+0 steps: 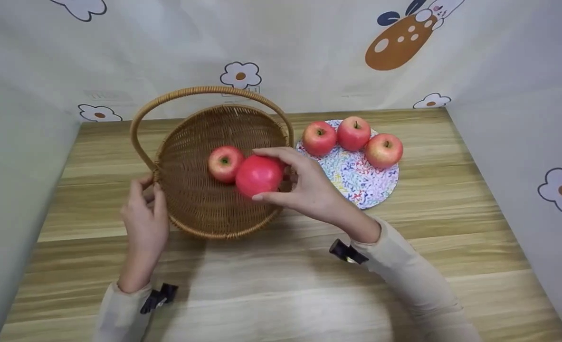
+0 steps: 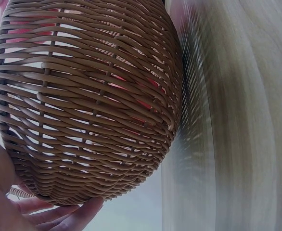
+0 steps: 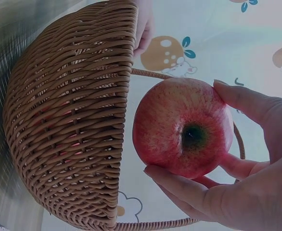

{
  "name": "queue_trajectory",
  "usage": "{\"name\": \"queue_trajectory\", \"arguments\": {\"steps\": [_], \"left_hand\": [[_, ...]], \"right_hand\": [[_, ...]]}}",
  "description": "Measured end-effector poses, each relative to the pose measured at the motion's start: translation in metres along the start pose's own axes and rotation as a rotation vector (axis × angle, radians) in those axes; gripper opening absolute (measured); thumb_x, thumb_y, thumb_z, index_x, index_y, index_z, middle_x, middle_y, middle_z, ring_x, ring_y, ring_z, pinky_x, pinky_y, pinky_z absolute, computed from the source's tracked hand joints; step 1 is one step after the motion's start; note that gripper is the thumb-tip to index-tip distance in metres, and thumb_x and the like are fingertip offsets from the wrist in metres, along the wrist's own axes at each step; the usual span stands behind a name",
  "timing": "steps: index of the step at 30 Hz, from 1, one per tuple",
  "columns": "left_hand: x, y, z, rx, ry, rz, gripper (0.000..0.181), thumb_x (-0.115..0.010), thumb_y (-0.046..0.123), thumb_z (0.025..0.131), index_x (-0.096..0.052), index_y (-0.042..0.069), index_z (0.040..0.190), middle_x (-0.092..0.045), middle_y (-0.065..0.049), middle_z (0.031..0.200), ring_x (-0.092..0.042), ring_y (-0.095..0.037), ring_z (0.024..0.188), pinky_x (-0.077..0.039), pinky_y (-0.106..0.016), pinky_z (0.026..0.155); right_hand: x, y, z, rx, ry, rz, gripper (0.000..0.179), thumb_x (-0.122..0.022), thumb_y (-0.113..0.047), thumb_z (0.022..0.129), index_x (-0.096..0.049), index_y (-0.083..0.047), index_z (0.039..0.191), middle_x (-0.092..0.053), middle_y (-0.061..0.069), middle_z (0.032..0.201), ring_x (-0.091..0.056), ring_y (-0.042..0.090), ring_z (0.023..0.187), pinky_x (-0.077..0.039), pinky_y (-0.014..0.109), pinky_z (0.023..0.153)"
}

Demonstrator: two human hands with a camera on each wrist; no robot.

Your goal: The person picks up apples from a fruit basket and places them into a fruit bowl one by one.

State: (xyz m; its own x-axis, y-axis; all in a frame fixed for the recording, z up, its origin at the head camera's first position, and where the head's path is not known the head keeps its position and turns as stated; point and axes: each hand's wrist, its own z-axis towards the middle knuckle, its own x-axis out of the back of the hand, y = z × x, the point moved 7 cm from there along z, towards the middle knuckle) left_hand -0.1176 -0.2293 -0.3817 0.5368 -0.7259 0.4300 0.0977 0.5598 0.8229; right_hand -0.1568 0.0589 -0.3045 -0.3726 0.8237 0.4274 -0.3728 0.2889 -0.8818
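A brown wicker basket (image 1: pixel 193 199) with an arched handle stands on the table, one red apple (image 1: pixel 224 164) lying inside it. My left hand (image 1: pixel 145 223) grips the basket's left rim near the foot of the handle; in the left wrist view its fingers (image 2: pixel 59 216) curl round the woven side. Between thumb and fingers, my right hand (image 1: pixel 309 187) holds another red apple (image 1: pixel 258 176) over the right part of the basket. The right wrist view shows this apple (image 3: pixel 179 130) above rim height, with its dark hollow end facing the camera.
To the right of the basket lies a round, multicoloured speckled plate (image 1: pixel 347 178). Three apples (image 1: pixel 354 133) sit along its far side. Pale patterned walls (image 1: pixel 319 57) enclose the wooden table (image 1: pixel 433 228) at the back and both sides.
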Motion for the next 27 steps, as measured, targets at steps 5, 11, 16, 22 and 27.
{"name": "queue_trajectory", "arguments": {"steps": [5, 11, 16, 22, 27], "left_hand": [[0.000, 0.000, 0.000, -0.005, 0.000, 0.002, 0.027, -0.050, 0.002, 0.105, -0.060, -0.018, 0.121, -0.066, -0.036, 0.129, -0.073, -0.053, 0.098, -0.045, 0.002, 0.073], [0.000, 0.000, 0.000, -0.008, 0.002, -0.003, 0.027, -0.050, 0.001, 0.105, -0.059, -0.018, 0.122, -0.065, -0.036, 0.130, -0.073, -0.053, 0.097, -0.045, 0.003, 0.073], [0.000, 0.000, 0.000, 0.005, -0.007, -0.011, 0.028, -0.049, 0.002, 0.106, -0.060, -0.017, 0.123, -0.067, -0.035, 0.127, -0.073, -0.052, 0.098, -0.046, 0.002, 0.074], [0.000, 0.001, 0.000, 0.019, -0.012, -0.003, 0.028, -0.048, 0.004, 0.107, -0.060, -0.016, 0.122, -0.068, -0.035, 0.125, -0.073, -0.051, 0.099, -0.046, 0.002, 0.075], [0.000, 0.001, -0.001, 0.018, -0.011, -0.007, 0.029, -0.048, 0.004, 0.106, -0.060, -0.016, 0.123, -0.067, -0.035, 0.127, -0.073, -0.052, 0.099, -0.046, 0.002, 0.075]], "right_hand": [[0.004, 0.000, -0.005, -0.001, 0.006, 0.073, 0.068, -0.091, -0.010, 0.082, -0.062, -0.003, 0.143, -0.063, 0.009, 0.143, -0.062, 0.025, 0.125, -0.060, 0.037, 0.100], [0.009, 0.002, -0.011, -0.008, 0.012, 0.117, 0.068, -0.091, -0.008, 0.082, -0.062, -0.002, 0.144, -0.063, 0.009, 0.144, -0.062, 0.025, 0.127, -0.059, 0.042, 0.102], [0.016, 0.003, -0.016, -0.013, 0.033, 0.076, 0.070, -0.092, -0.010, 0.082, -0.062, -0.004, 0.144, -0.064, 0.008, 0.142, -0.063, 0.024, 0.125, -0.061, 0.038, 0.097], [0.025, 0.005, -0.022, -0.021, 0.048, 0.071, 0.069, -0.091, -0.009, 0.082, -0.062, -0.004, 0.145, -0.063, 0.009, 0.143, -0.061, 0.024, 0.127, -0.061, 0.038, 0.098], [0.032, 0.007, -0.027, -0.037, 0.065, 0.080, 0.070, -0.091, -0.006, 0.082, -0.061, -0.004, 0.145, -0.060, 0.008, 0.146, -0.059, 0.024, 0.130, -0.061, 0.042, 0.100]]}}
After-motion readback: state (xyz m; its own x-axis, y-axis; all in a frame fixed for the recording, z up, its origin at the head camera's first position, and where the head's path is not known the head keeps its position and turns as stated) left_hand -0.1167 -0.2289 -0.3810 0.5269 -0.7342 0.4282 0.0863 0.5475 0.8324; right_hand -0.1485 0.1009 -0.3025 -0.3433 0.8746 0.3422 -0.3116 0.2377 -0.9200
